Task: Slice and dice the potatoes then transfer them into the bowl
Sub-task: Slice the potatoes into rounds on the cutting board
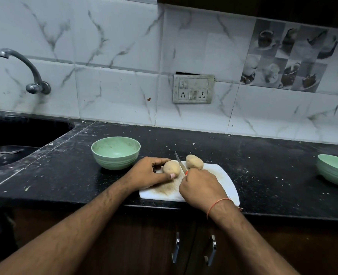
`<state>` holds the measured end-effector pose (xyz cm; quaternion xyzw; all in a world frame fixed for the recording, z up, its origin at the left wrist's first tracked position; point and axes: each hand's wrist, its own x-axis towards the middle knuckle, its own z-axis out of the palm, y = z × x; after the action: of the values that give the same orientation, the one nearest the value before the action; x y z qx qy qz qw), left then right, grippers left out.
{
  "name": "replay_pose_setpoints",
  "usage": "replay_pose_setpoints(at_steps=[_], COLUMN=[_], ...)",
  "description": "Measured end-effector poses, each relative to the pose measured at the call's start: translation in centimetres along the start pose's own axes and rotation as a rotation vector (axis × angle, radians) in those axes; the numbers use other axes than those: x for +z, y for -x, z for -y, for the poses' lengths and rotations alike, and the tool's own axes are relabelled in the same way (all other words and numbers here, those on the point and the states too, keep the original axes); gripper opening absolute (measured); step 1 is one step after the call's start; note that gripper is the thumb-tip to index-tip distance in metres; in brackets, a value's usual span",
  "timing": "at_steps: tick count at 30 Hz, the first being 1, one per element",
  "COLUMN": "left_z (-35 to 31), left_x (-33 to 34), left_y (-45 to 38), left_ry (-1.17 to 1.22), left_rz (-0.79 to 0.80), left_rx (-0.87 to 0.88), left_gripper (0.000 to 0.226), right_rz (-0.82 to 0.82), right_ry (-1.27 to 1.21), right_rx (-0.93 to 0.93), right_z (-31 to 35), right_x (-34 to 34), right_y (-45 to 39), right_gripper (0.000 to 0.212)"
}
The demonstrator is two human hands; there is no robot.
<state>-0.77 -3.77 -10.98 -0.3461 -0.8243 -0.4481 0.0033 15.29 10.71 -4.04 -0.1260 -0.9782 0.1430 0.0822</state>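
Two whole brown potatoes lie on a white cutting board (pixel 224 180) at the counter's front edge. My left hand (pixel 150 172) grips the nearer potato (pixel 171 167) between thumb and fingers. My right hand (pixel 201 187) holds a knife (pixel 180 162) by its orange handle, the blade pointing away between the two potatoes. The second potato (pixel 194 161) sits just right of the blade, untouched. An empty pale green bowl (pixel 115 152) stands left of the board, close to my left hand.
The black stone counter (pixel 263 165) is speckled with crumbs. A second green bowl (pixel 335 169) sits at the far right. A dark sink (pixel 15 147) with a spoon and a wall tap (pixel 31 74) lie to the left. A socket panel (pixel 193 89) is on the tiled wall.
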Motion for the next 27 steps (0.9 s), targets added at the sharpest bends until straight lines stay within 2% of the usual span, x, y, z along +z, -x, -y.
replay_pose_setpoints(at_steps=[5, 8, 10, 14, 16, 18, 22, 24, 27], left_z=[-0.2, -0.4, -0.5, -0.4, -0.2, -0.2, 0.0, 0.1, 0.1], left_x=[0.0, 0.1, 0.1, 0.0, -0.1, -0.2, -0.2, -0.2, -0.1], left_y=[-0.1, -0.1, -0.1, -0.2, -0.3, -0.4, -0.4, -0.5, -0.5], left_ry=[-0.025, -0.028, -0.03, -0.028, -0.016, -0.006, 0.002, 0.002, -0.007], left_rz=[0.005, -0.006, -0.012, -0.003, 0.006, 0.018, 0.017, 0.023, 0.026], left_rx=[-0.002, -0.016, -0.011, -0.009, -0.01, -0.008, -0.009, -0.014, -0.019], left_gripper=[0.07, 0.081, 0.08, 0.06, 0.055, 0.057, 0.073, 0.076, 0.077], right_rz=[-0.027, -0.044, -0.048, -0.051, -0.053, -0.053, -0.05, -0.043, -0.036], right_ry=[0.021, 0.036, 0.049, 0.074, 0.08, 0.083, 0.077, 0.068, 0.063], right_rx=[-0.019, -0.023, -0.023, -0.006, -0.005, -0.005, 0.002, 0.009, 0.005], right_z=[0.3, 0.5, 0.6, 0.8, 0.8, 0.9, 1.0, 1.1, 1.3], right_x=[0.0, 0.3, 0.3, 0.0, -0.1, -0.2, -0.2, -0.1, -0.2], right_y=[0.2, 0.2, 0.2, 0.5, 0.5, 0.5, 0.5, 0.4, 0.5], right_gripper=[0.023, 0.014, 0.009, 0.024, 0.019, 0.014, 0.018, 0.022, 0.016])
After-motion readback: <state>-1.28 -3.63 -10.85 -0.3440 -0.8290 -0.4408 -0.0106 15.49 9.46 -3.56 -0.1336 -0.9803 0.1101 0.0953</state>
